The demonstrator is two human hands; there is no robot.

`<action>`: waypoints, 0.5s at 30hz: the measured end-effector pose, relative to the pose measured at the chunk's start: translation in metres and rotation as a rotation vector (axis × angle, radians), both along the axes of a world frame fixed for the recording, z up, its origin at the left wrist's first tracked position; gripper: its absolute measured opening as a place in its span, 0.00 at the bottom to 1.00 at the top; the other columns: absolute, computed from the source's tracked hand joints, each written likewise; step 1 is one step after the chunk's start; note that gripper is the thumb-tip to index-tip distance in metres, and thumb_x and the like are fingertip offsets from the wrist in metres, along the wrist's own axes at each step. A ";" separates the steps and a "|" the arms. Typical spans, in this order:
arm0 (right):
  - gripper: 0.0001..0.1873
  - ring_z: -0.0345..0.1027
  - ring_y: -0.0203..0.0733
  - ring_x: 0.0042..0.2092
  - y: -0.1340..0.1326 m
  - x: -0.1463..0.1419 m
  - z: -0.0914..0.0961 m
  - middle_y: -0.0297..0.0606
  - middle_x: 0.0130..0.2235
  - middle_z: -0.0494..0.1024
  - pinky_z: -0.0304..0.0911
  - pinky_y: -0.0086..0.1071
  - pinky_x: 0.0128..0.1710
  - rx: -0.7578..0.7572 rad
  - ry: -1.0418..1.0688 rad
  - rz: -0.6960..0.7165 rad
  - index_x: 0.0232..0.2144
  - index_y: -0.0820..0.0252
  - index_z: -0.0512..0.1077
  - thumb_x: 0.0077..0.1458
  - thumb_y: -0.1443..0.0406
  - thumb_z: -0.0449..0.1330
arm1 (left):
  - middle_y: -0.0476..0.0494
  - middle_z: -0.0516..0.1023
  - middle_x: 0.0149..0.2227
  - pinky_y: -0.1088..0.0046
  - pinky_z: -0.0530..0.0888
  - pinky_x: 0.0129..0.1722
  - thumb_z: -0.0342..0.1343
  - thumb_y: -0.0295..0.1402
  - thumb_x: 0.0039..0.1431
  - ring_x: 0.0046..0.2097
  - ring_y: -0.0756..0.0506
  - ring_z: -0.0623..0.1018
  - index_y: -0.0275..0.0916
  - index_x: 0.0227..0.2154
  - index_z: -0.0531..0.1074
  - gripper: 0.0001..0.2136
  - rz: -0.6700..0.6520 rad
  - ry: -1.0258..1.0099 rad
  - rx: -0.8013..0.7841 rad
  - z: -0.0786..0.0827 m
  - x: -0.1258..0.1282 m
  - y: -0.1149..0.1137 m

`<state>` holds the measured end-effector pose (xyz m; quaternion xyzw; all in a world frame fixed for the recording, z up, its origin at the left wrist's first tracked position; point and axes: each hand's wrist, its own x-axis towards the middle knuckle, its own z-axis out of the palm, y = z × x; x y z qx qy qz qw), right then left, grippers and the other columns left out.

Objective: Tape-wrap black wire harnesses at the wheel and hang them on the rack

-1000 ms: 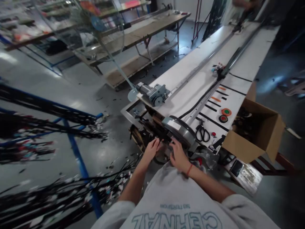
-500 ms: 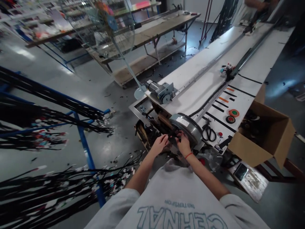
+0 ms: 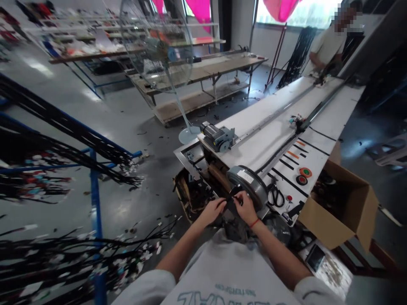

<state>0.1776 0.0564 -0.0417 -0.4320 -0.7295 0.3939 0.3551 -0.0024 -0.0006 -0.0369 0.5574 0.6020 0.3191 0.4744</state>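
Note:
My left hand point(image 3: 213, 210) is closed, thumb and fingers pinching a thin black strip point(image 3: 229, 198). My right hand point(image 3: 244, 207) pinches the other end of that strip, so it spans the short gap between both hands. Whether it is tape or cable is too small to tell. Just beyond the right hand stands a round grey machine head point(image 3: 251, 183) with a white label, at the near end of the long white bench. A black cable bundle point(image 3: 280, 150) runs from behind this head along the bench. Black-handled scissors point(image 3: 276, 195) lie to its right.
Tape rolls point(image 3: 305, 172) and short strips lie on the white bench point(image 3: 270, 114), beside a motor unit point(image 3: 218, 136). An open cardboard box point(image 3: 340, 220) stands right. Cable bundles hang on a blue rack point(image 3: 95, 199) at left. A co-worker point(image 3: 327, 48) stands at the far end.
My view has tilted up, bringing the windows and the co-worker's upper body into sight. Both hands appear lower in the picture and still hold the black strip near the machine head.

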 end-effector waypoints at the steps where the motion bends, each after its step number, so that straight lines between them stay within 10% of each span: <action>1: 0.10 0.73 0.46 0.40 0.002 0.001 0.005 0.40 0.36 0.77 0.70 0.41 0.44 0.033 -0.019 0.027 0.41 0.56 0.68 0.56 0.63 0.53 | 0.49 0.73 0.24 0.73 0.68 0.32 0.46 0.46 0.63 0.28 0.48 0.71 0.35 0.42 0.75 0.20 -0.029 0.047 0.012 -0.004 0.001 -0.002; 5: 0.32 0.73 0.48 0.45 0.015 -0.001 0.019 0.45 0.47 0.77 0.68 0.46 0.50 0.120 -0.201 0.168 0.63 0.57 0.59 0.56 0.63 0.56 | 0.38 0.81 0.38 0.68 0.72 0.43 0.44 0.38 0.65 0.39 0.43 0.79 0.36 0.47 0.75 0.18 -0.068 0.220 0.079 -0.002 0.009 -0.009; 12: 0.25 0.65 0.54 0.59 0.005 -0.007 0.039 0.48 0.59 0.70 0.63 0.55 0.58 0.284 -0.297 0.284 0.59 0.53 0.65 0.62 0.59 0.48 | 0.37 0.81 0.44 0.66 0.73 0.46 0.50 0.37 0.61 0.43 0.39 0.80 0.37 0.47 0.74 0.16 -0.106 0.345 0.070 0.004 0.010 -0.015; 15: 0.27 0.62 0.57 0.62 0.010 0.055 0.043 0.50 0.59 0.68 0.60 0.58 0.59 0.399 -0.260 -0.066 0.60 0.48 0.64 0.60 0.53 0.50 | 0.41 0.81 0.33 0.67 0.73 0.38 0.54 0.36 0.55 0.37 0.39 0.79 0.38 0.34 0.78 0.10 -0.075 0.275 -0.109 -0.025 -0.005 -0.031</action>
